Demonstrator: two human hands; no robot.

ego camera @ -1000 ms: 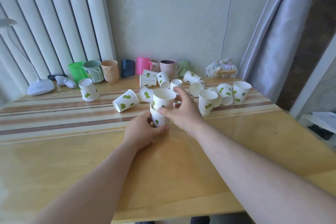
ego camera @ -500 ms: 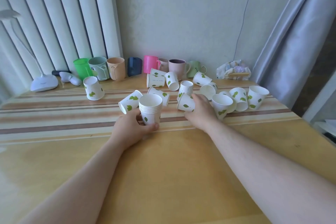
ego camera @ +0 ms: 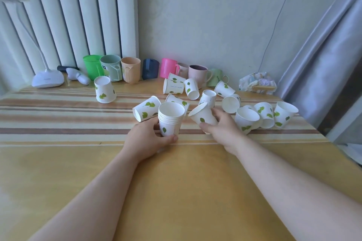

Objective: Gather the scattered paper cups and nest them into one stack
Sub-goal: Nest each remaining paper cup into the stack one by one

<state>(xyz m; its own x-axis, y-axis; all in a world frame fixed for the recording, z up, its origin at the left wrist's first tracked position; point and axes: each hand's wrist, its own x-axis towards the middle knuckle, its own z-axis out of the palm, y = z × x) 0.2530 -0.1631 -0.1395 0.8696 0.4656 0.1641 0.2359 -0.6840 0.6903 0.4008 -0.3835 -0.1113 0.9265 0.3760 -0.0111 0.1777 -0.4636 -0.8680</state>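
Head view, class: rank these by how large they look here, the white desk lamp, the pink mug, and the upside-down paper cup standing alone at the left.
1. white desk lamp, largest by far with its tall neck.
2. upside-down paper cup and pink mug: about alike. The cup sits nearer the camera, so I will not rank them.

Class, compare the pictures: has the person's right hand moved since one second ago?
Yes. The right hand has left the stack held by the left hand and gone right, toward the scattered cups, where it grips a tilted paper cup.
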